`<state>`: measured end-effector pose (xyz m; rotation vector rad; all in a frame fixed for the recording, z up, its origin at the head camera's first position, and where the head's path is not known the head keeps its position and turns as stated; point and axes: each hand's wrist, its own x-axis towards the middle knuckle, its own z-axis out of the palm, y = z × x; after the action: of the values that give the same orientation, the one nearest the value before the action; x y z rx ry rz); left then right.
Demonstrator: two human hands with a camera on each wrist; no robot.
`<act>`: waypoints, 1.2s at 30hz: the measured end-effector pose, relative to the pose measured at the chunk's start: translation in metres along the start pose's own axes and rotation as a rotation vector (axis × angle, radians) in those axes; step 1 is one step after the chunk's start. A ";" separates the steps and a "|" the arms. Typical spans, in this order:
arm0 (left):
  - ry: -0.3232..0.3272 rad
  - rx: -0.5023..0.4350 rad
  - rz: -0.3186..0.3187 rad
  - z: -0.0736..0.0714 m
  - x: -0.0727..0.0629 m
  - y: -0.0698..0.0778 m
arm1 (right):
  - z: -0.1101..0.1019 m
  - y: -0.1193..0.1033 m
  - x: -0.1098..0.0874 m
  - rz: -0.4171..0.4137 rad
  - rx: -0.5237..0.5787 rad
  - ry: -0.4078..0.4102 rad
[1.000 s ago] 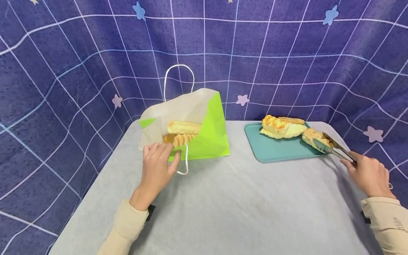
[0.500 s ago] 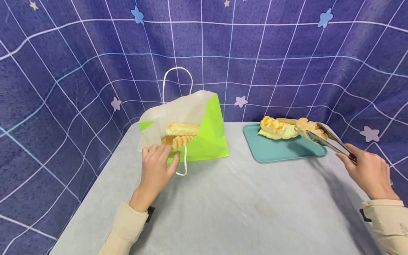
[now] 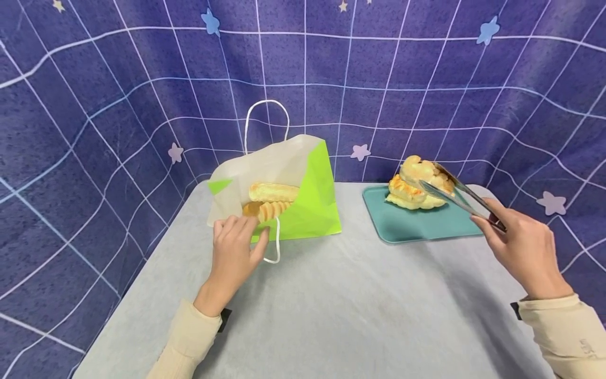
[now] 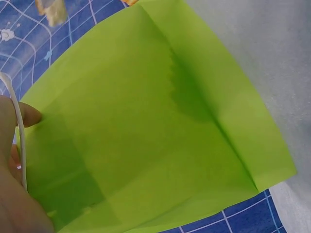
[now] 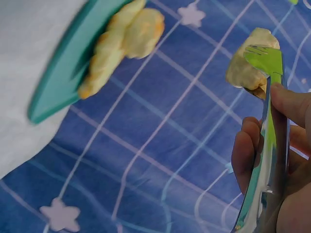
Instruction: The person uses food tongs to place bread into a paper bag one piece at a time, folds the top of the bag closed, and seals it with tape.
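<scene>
A white-and-green paper bag (image 3: 319, 208) lies tipped with its opening towards me, with breads (image 3: 273, 192) inside. At its near rim, my left hand (image 3: 232, 255) pinches the paper, thumb against the green face (image 4: 141, 116) in the left wrist view; a white cord handle (image 3: 277, 239) hangs by the thumb. My right hand (image 3: 525, 250) grips metal tongs (image 3: 452, 198). Between the tong tips a golden bread piece (image 3: 418, 171) is held above the teal tray (image 3: 426, 227); it also shows in the right wrist view as a pale bread (image 5: 248, 63).
Several breads (image 3: 407, 193) sit on the tray's back half, partly hidden by the held piece. Grey-white tabletop (image 3: 350, 295) lies between bag and tray. A dark blue gridded curtain (image 3: 331, 68) with stars hangs behind and on both sides.
My right hand has lifted the bread piece off the tray's right end with the tongs and carried it left and up, over the other breads. The left hand stays at the bag's rim.
</scene>
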<state>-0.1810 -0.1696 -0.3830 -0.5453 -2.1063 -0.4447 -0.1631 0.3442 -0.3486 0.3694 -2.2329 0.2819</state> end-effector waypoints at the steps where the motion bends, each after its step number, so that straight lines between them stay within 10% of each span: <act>1: -0.003 0.002 0.000 0.000 -0.001 0.000 | 0.000 -0.005 0.002 -0.016 0.007 0.010; 36: 0.001 -0.027 0.011 -0.004 -0.004 -0.002 | 0.065 -0.174 0.110 -0.265 0.416 0.082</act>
<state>-0.1774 -0.1738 -0.3841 -0.5721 -2.0977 -0.4676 -0.2145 0.1421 -0.2908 0.8522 -2.0076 0.6082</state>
